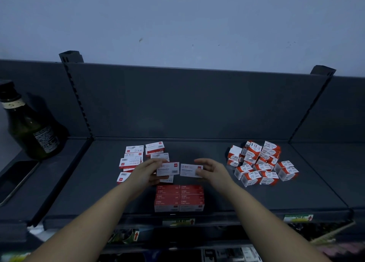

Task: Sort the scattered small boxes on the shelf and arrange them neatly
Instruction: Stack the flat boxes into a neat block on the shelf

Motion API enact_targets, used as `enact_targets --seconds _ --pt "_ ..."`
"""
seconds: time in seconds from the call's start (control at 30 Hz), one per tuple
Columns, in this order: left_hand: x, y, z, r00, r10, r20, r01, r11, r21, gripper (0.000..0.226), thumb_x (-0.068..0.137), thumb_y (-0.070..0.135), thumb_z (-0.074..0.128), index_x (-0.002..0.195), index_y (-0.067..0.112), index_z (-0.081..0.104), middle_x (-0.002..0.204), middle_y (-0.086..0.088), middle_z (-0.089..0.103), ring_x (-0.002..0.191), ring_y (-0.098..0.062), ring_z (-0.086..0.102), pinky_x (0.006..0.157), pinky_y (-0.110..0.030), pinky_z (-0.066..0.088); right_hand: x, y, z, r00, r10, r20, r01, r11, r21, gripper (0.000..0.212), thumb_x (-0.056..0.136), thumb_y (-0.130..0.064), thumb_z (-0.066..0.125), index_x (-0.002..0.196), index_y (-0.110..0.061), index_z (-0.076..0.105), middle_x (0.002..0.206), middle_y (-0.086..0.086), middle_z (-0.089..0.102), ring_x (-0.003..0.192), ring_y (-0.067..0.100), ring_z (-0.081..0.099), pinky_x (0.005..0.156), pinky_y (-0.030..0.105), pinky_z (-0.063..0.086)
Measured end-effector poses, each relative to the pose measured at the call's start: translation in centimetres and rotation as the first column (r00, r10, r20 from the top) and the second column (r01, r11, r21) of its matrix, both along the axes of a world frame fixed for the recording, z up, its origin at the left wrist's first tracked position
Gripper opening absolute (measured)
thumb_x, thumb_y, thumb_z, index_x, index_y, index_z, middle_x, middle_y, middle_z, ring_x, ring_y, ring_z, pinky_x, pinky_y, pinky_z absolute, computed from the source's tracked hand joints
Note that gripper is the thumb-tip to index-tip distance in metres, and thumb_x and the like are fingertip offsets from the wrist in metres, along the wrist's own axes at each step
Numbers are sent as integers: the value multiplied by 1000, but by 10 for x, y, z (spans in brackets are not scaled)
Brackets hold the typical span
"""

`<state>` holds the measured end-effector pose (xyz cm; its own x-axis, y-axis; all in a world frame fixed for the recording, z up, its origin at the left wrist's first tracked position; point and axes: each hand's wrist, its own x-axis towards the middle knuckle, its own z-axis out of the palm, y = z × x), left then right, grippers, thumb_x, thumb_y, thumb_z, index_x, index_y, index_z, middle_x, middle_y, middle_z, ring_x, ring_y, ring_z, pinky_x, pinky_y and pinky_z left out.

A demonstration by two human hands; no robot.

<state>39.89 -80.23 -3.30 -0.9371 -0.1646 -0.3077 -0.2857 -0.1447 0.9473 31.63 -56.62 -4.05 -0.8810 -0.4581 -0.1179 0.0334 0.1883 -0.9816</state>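
Two flat white-and-red staple boxes are held up side by side over the middle of the dark shelf (296, 192), their short ends almost touching. The left box (167, 169) is pinched at its left end by the left hand (147, 172), thumb under and fingers curled over the top edge. The right box (191, 170) is gripped the same way at its right end by the right hand (212, 170). So there are two boxes in the air, one per hand.

Just below them, at the shelf's front edge, stands a neat red block of boxes (179, 197) in two columns; the number in each is hard to count. To the left lie about eight loose flat boxes (134, 159), partly hidden by the left hand. Well to the right sits a heap of squarer orange-and-white boxes (260, 163), more than a dozen. One dark bottle (29, 127) stands on the next shelf to the left.
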Motion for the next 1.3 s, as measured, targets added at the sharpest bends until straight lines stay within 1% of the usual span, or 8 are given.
enact_targets --seconds 0.07,0.17,0.23,0.33,0.5,0.8,0.97,1.3 --pt "0 -2 -2 1000 -4 -3 4 999 -42 19 99 25 53 109 19 69 109 -7 72 97 -25 70 80 -31 52 0 2 -2 1000 11 -3 -11 999 44 22 93 -1 63 110 -15 63 104 1 71 97 11 68 76 21 56" --pt "0 -3 -3 999 -48 2 48 993 -107 18 99 18 54 109 14 68 110 -8 70 101 -24 68 76 -28 54 1 3 -6 999 34 -6 -33 994 99 23 90 -1 67 102 -20 65 105 2 73 102 20 69 83 26 57" --pt "1 -4 -5 995 -98 16 99 980 -173 18 98 14 55 107 12 69 110 -9 70 102 -24 67 81 -32 56 3 5 -7 999 50 -7 -49 990 131 23 89 1 67 100 -19 65 100 -1 73 97 16 69 80 23 56" --pt "2 -6 -8 986 -160 46 166 945 -280 18 98 11 53 106 13 70 109 -7 70 103 -24 66 89 -35 53 7 6 -8 996 90 9 -90 983 158 19 91 0 65 106 -11 64 95 -2 72 83 6 69 69 15 52" --pt "4 -9 -9 970 -239 46 239 904 -355 15 95 18 60 104 20 72 106 2 72 101 -13 67 86 -25 50 8 8 -9 993 118 -7 -115 975 188 18 93 -9 66 110 -8 63 97 -2 73 84 7 70 71 17 53" --pt "7 -5 -10 945 -323 58 323 879 -351 15 95 18 60 107 15 70 104 3 72 94 -3 67 77 -12 47 9 8 -15 992 128 -16 -122 970 210 16 94 -8 62 107 -15 68 102 0 72 90 7 68 75 16 53" --pt "8 -5 -16 942 -327 77 333 881 -337 22 98 4 51 108 15 67 109 2 70 99 -9 66 78 -13 48 12 9 -17 992 126 -28 -118 970 213 17 94 -9 62 104 -20 71 104 1 73 94 9 68 78 17 52" --pt "6 -6 -19 949 -303 80 312 883 -350 26 100 3 46 110 13 68 110 1 67 99 -7 63 77 -13 46 16 3 -19 993 115 -19 -106 963 249 21 98 -11 55 101 -25 72 101 -9 71 88 -1 63 76 9 44"
